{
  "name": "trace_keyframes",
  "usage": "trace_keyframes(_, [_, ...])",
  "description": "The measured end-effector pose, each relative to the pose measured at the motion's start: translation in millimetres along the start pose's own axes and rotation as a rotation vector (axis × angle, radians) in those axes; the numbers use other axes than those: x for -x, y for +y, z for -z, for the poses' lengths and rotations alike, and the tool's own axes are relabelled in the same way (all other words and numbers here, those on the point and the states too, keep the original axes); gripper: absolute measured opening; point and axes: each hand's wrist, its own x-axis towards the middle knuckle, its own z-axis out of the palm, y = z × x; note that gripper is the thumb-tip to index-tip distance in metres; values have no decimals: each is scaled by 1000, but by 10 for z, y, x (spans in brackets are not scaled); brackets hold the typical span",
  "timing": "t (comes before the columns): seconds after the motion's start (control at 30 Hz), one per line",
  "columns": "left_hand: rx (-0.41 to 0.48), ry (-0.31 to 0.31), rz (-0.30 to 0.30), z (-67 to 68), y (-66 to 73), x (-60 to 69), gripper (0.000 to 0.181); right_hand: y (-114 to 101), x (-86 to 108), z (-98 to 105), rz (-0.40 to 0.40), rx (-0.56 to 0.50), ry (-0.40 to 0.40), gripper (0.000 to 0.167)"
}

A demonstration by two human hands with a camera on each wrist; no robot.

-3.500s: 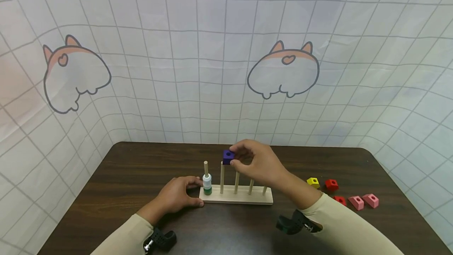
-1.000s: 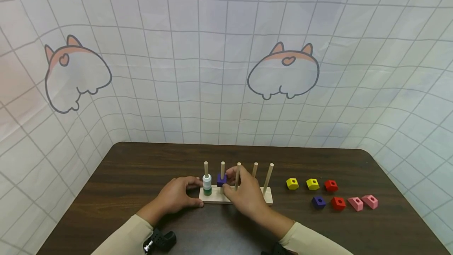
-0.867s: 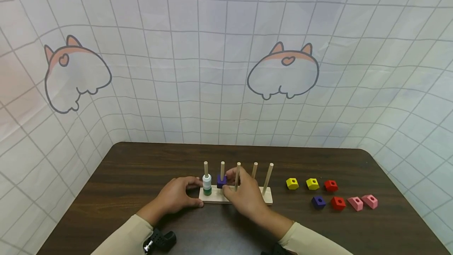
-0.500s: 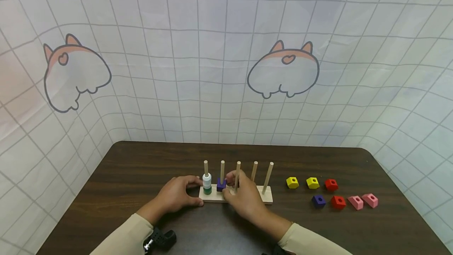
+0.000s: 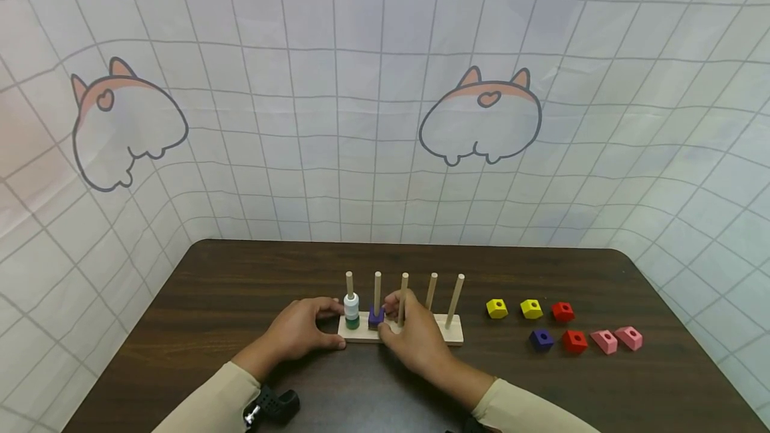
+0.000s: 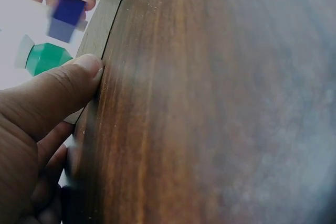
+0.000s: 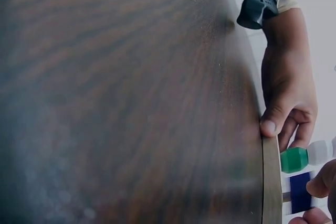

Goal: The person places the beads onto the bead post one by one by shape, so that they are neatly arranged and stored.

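Left end of the wooden base (image 5: 454,333) is blocked by the left hand (image 5: 297,328), and the purple block (image 5: 375,319) is hemmed in between the green-and-white stack (image 5: 351,311) and right hand (image 5: 420,334)! Open air is offered above the two rightmost pegs (image 5: 456,299), with a table (image 5: 476,329) lane found before the yellow blocks (image 5: 496,309).

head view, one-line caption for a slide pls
Left hand grips one end of a peg board; right hand holds a purple block low on its second peg from the left.
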Motion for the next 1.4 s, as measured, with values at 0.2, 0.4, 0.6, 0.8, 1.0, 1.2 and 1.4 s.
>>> trace_keyframes(0.2, [1, 8, -4, 0, -2, -2, 51, -11, 8, 18, 10, 6, -7, 38])
trace_keyframes(0.4, [2, 12, -1, -6, 2, -12, 51, -49, 39, 98, -9, -10, -45, 46])
trace_keyframes(0.6, [2, 13, 16, 4, 23, -3, 51, -77, 110, 249, 19, -78, -113, 55])
trace_keyframes(0.8, [-5, 13, 9, 12, 30, 6, 51, -13, 180, 403, 63, -141, -181, 55])
trace_keyframes(1.0, [-2, 10, 7, 5, 27, 4, 50, 79, 240, 577, 99, -130, -220, 48])
trace_keyframes(1.2, [2, 7, 6, 2, 24, 6, 51, 211, 306, 793, 101, -79, -219, 29])
trace_keyframes(1.4, [6, 6, 15, 2, 14, -1, 51, 398, 364, 1049, 133, -10, -154, 23])
